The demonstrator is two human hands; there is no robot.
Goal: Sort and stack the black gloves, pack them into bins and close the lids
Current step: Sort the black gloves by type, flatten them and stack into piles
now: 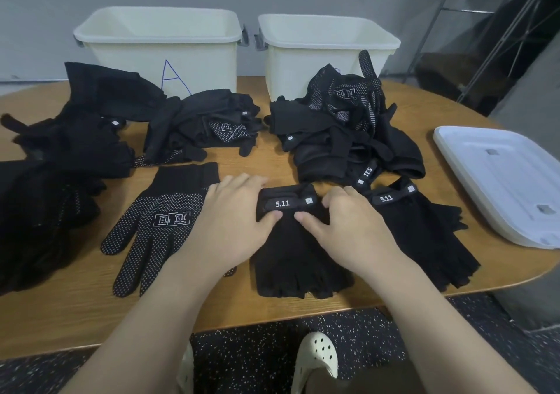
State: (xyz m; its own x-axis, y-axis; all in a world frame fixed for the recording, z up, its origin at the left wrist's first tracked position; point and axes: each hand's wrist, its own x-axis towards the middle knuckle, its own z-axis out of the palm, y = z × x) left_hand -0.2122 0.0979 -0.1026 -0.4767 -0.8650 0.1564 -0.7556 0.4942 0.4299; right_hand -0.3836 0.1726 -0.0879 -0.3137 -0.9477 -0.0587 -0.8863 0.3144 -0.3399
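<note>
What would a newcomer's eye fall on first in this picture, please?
Probably both hands, left hand and right hand, pressing a fingerless 5.11 glove at the table's near edge. Next, the dotted glove lying flat to its left, and two open white bins at the back.

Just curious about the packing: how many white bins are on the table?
2. The bin marked A stands at the back left, the second bin beside it at the back right, partly hidden by a glove pile. Both are open.
</note>
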